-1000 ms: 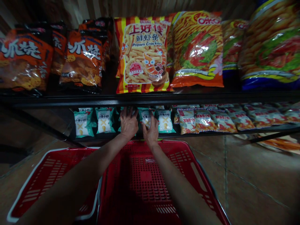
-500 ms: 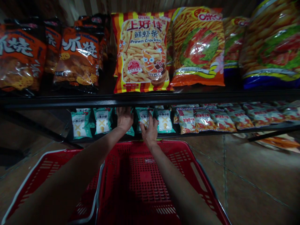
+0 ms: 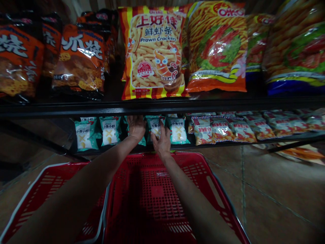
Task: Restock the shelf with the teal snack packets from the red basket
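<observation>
On the lower shelf stands a row of small teal-and-white snack bags. My left hand [image 3: 136, 128] reaches over the third snack bag [image 3: 143, 139] from the left and covers most of it; its fingertips are hidden under the shelf above. Beside it, my right hand [image 3: 162, 139] has its thumb and fingers around another teal snack bag [image 3: 154, 124], which stays upright in the row. Teal snack bags [image 3: 110, 130] to the left and one snack bag [image 3: 179, 130] to the right are untouched.
Below my arms are a red shopping basket [image 3: 157, 191] and a second red basket [image 3: 63, 173] at left. The black upper shelf edge [image 3: 152, 110] runs just above my hands. It carries prawn cracker bags [image 3: 154, 51] and orange-black bags [image 3: 80, 57]. Small white-and-red bags [image 3: 203, 130] fill the lower shelf's right.
The view has shifted slightly, bringing the upper shelf's bags a little larger and higher. Both hands stay at the same two bags, with hardly any movement.
</observation>
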A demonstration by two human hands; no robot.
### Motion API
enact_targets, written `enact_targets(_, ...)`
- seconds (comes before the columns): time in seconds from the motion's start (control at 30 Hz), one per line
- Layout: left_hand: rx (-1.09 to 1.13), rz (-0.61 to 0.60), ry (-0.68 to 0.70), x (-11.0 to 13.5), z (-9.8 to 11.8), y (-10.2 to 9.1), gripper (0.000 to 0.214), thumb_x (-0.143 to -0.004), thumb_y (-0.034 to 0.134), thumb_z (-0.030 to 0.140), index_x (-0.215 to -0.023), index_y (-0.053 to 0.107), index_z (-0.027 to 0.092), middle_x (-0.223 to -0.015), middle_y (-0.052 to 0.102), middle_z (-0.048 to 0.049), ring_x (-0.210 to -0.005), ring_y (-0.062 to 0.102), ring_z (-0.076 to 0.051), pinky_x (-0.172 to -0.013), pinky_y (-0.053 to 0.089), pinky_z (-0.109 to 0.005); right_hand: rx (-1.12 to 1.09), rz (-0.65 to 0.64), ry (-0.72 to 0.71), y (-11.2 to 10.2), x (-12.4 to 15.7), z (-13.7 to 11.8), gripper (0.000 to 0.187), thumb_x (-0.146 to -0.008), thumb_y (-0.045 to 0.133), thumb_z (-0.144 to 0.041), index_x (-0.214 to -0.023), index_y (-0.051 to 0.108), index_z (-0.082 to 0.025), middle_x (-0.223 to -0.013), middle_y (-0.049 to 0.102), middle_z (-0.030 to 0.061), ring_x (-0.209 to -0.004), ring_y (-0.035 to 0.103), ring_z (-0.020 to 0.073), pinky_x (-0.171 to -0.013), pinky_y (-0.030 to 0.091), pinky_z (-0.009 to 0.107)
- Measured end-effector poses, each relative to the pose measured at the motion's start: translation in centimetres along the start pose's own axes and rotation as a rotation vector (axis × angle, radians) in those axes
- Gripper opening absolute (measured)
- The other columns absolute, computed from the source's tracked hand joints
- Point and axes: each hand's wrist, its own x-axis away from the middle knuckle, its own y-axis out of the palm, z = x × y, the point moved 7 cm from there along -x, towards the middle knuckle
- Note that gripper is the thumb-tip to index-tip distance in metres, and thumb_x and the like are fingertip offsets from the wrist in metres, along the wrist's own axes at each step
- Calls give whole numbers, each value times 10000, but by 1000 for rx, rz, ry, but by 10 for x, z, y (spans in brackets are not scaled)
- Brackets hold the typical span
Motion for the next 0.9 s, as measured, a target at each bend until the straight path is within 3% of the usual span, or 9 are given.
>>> enact_targets(0.23, 22, 70, 2, 3, 4, -8, 363, -857, 446, 248, -1166, 549, 90, -1240, 559, -194, -1276, 397, -343, -1097, 224, -540, 18, -7, -6, -1, -2, -4, 609, -861, 505, -351, -1428, 323, -225, -1278, 439, 149, -1178, 476, 286, -971, 458, 479)
enact_targets(0.4, 113, 105, 106, 26, 23, -22, 418, -847, 433, 218, -1245, 508, 116, -1343, 499, -166, -1345, 330, -324, -1115, 235, -549, -2, -25, 4, -3, -1, -6, 608, -871, 493, -345, -1436, 297, -232, -1302, 419, 153, -1204, 461, 290, -977, 456, 490)
enact_targets(0.53, 267, 18, 187, 55, 46, -18, 433, -878, 378, 191, -1295, 460, 107, -1434, 404, -156, -1397, 255, -272, -1143, 268, -470, -31, -85, 23, -1, -2, -3, 571, -890, 436, -283, -1440, 289, -239, -1307, 417, 149, -1188, 480, 273, -961, 467, 453)
enact_targets(0.63, 316, -67, 175, 68, 54, -6, 451, -906, 335, 219, -1324, 418, 71, -1457, 356, -187, -1396, 262, -276, -1148, 274, -459, -46, -125, 46, -1, -3, 1, 561, -892, 386, -202, -1441, 286, -263, -1321, 410, 128, -1204, 473, 261, -962, 461, 424)
enact_targets(0.9, 379, -136, 77, 71, 53, 2, 485, -912, 308, 250, -1364, 361, 84, -1508, 276, -178, -1416, 228, -289, -1149, 274, -472, -98, -172, 25, -2, -5, -1, 581, -886, 373, -152, -1451, 276, -246, -1336, 422, 121, -1238, 461, 264, -1003, 425, 398)
